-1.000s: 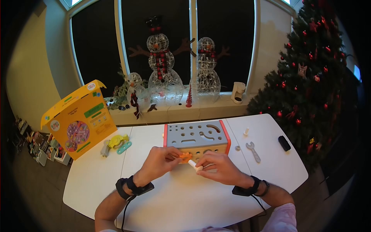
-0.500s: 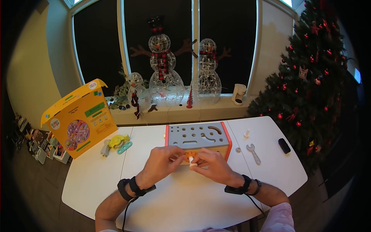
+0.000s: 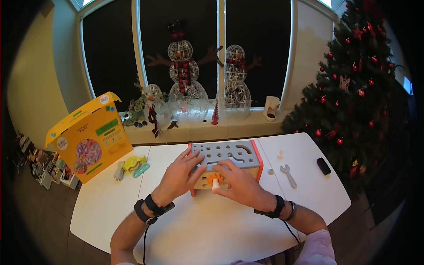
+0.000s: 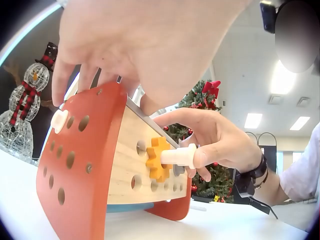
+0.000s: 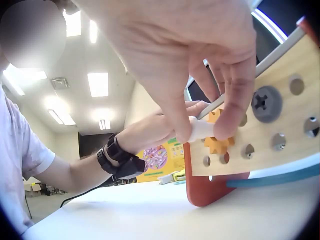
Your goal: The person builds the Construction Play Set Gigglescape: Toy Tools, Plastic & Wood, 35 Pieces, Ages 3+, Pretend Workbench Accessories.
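L hand (image 3: 178, 176), fingers spread, rests atop holed box (image 3: 245, 164); R hand (image 3: 242, 183) pinches white peg (image 4: 181, 156), its tip at orange gear (image 4: 155, 161) on box's front. Wrench (image 3: 289, 176) on tabletop (image 3: 185, 234), R of box.

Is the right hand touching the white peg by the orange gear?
Touching. The left wrist view shows the right hand with its thumb against the end of the white peg.

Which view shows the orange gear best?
The left wrist view: orange gear large, teeth clear, white peg at its centre. The head view shows it small; in the right wrist view, the right hand partly covers it.
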Demonstrator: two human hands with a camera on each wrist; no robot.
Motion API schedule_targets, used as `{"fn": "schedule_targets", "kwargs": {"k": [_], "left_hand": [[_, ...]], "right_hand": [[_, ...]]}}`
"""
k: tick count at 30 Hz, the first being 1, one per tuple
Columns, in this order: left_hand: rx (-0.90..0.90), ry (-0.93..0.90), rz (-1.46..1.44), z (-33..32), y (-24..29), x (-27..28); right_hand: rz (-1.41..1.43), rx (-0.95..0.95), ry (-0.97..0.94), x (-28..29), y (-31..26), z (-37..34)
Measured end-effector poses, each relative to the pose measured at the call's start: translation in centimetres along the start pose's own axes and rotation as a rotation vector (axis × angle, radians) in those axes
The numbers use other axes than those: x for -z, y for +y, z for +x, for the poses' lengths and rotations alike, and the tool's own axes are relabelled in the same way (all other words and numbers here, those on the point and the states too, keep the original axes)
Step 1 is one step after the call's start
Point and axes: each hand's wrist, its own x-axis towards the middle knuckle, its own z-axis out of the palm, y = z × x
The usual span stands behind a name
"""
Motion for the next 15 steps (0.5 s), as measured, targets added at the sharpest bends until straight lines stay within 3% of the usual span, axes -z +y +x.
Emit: {"fn": "schedule_targets", "kwargs": {"k": [3, 15], "left_hand": [[-0.001, -0.013, -0.007, 0.1, 0.2, 0.4], [0.013, -0.009, -0.011, 0.1, 0.3, 0.3]], "right_hand": [[-0.001, -0.04, -0.073, 0.4, -0.2, 0.8], [0.021, 0.005, -0.023, -0.5, 1.5, 1.6]]}}
